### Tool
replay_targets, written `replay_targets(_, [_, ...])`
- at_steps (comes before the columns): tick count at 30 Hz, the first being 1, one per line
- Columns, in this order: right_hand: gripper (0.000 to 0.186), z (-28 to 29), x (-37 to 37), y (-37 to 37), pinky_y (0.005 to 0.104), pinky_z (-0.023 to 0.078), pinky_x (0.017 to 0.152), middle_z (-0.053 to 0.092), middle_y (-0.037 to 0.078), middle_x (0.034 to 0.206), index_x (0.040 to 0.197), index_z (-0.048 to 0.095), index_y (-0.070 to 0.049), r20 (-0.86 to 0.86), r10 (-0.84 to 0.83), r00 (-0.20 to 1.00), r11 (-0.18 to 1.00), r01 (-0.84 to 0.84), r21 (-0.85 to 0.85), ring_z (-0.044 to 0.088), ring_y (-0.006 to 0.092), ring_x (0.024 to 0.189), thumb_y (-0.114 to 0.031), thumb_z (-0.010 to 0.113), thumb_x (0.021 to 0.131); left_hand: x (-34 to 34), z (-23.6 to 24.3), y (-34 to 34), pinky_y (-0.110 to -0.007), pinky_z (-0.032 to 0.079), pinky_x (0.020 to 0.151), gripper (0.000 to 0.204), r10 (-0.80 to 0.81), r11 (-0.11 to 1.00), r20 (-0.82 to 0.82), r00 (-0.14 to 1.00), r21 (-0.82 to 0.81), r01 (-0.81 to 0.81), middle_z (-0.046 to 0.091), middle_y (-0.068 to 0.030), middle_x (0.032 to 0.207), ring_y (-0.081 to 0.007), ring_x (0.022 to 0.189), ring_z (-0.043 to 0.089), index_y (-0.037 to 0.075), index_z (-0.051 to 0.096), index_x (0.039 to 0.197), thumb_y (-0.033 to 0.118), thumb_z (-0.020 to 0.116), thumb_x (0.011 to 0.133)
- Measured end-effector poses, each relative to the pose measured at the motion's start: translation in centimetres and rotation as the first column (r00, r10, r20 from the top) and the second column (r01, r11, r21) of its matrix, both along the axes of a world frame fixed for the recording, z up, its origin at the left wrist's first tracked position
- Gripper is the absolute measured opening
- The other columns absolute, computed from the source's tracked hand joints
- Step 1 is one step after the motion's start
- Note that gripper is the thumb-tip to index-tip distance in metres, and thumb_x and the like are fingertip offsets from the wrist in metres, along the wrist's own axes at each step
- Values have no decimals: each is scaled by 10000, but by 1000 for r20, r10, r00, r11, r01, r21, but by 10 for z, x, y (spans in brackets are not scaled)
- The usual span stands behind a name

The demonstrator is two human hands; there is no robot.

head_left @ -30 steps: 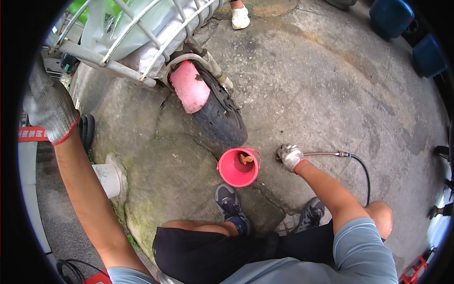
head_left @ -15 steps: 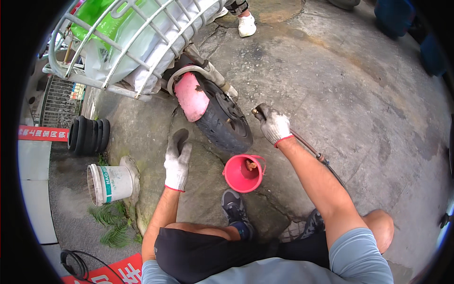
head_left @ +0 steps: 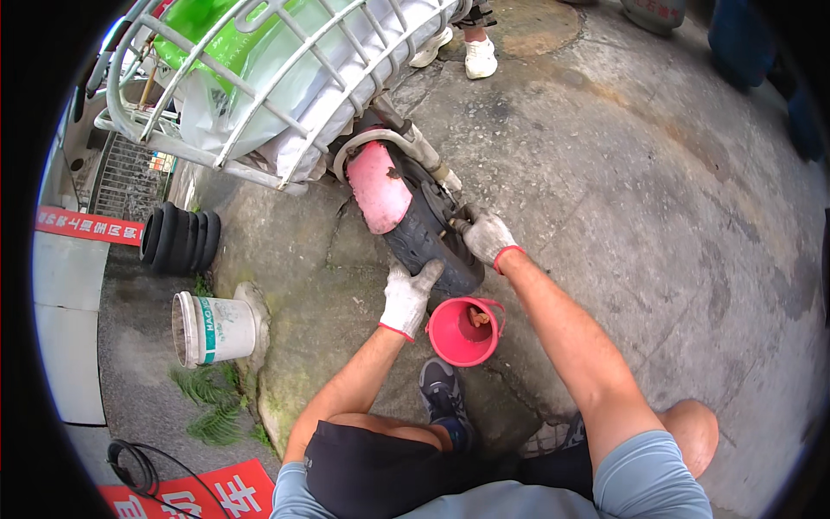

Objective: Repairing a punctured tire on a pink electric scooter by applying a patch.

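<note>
A front wheel with a black tyre [head_left: 423, 247] stands in the middle under a pink, chipped mudguard [head_left: 379, 187]. My left hand [head_left: 408, 297], in a white work glove with a dark fingertip area, grips the tyre's lower left side; its thumb lies along the tread and the other fingers are partly hidden. On the wheel's right side my gloved right hand [head_left: 486, 235] is closed round an air hose nozzle [head_left: 452, 222], whose brass end points in at the wheel near the rim. The hose behind it is hidden by my arm. A red bucket [head_left: 462, 353] with a brownish object inside stands just below the tyre.
Above the wheel hangs a white metal basket [head_left: 226, 161] filled with bags. To the left are stacked black tyres [head_left: 180, 239] and a tipped white bucket [head_left: 221, 329]. A person's white shoe [head_left: 481, 58] is at the top. A gas cylinder [head_left: 654, 14] stands top right.
My left hand has moved right and onto the tyre. My right hand has brought the nozzle down and left to the wheel. The view has shifted slightly.
</note>
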State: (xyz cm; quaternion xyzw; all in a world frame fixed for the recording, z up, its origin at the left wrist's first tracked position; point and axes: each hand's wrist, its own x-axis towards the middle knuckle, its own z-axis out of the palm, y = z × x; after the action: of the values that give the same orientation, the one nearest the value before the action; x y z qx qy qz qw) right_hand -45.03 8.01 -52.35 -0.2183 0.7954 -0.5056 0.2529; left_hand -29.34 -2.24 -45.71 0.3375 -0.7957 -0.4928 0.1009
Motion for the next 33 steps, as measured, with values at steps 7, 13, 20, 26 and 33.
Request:
replay_targets(7, [485, 14, -8, -5, 469, 452, 941, 625, 272, 1150, 1227, 582, -13, 130, 125, 984, 989, -134, 59, 570, 408, 1138, -347, 584, 876, 3, -9, -9, -369, 468, 959, 809, -26, 998, -56, 998, 63, 30, 602, -197, 1231, -278, 1092, 596, -51, 415, 1361, 336, 807, 767])
replay_targets(13, [473, 8, -6, -8, 446, 450, 957, 618, 268, 1172, 1204, 591, -10, 71, 108, 992, 991, -113, 75, 573, 396, 1140, -348, 581, 874, 1, -8, -7, -358, 487, 931, 731, -25, 985, -111, 994, 167, 43, 630, -157, 1185, -233, 1055, 610, -32, 442, 1343, 271, 800, 782])
replay_targets(20, [452, 17, -6, -7, 438, 447, 971, 615, 239, 1201, 1201, 596, -31, 86, 145, 986, 984, -153, 88, 566, 381, 1159, -345, 581, 876, 2, -3, -5, -336, 467, 948, 528, 18, 861, -126, 992, 506, 48, 639, -79, 1170, -194, 1039, 605, 23, 536, 1269, 216, 749, 826])
replay_targets(26, [426, 29, -3, -7, 443, 452, 969, 616, 223, 1205, 1209, 596, -62, 44, 154, 987, 974, -159, 160, 571, 377, 1153, -332, 567, 881, 1, -6, -12, -346, 460, 954, 451, -31, 737, -180, 983, 661, 144, 651, -43, 1133, -186, 1032, 609, 45, 580, 1225, 206, 730, 832])
replay_targets(33, [409, 33, 2, -9, 457, 457, 962, 617, 205, 1214, 1219, 587, -85, 15, 171, 985, 966, -171, 196, 577, 382, 1141, -325, 534, 892, 0, -14, -13, -365, 478, 942, 460, 5, 688, -251, 968, 703, 179, 660, -49, 1126, -198, 1024, 626, 51, 590, 1214, 172, 748, 799])
